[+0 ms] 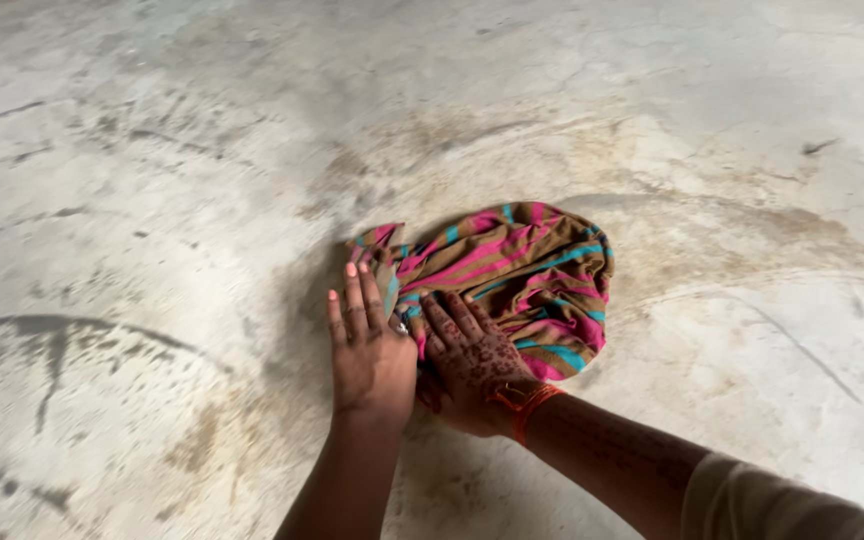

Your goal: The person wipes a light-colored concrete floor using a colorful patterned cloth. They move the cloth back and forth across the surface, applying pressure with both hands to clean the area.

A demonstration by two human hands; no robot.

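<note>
Your left hand lies flat, fingers straight and close together, pressing the left edge of the bunched cloth with brown, pink and turquoise stripes. Your right hand, with an orange thread at the wrist, rests palm down beside it, fingers spread on the cloth's near edge. Most of the cloth lies just beyond and to the right of your fingertips, on the stained grey concrete floor. Neither hand grips it.
</note>
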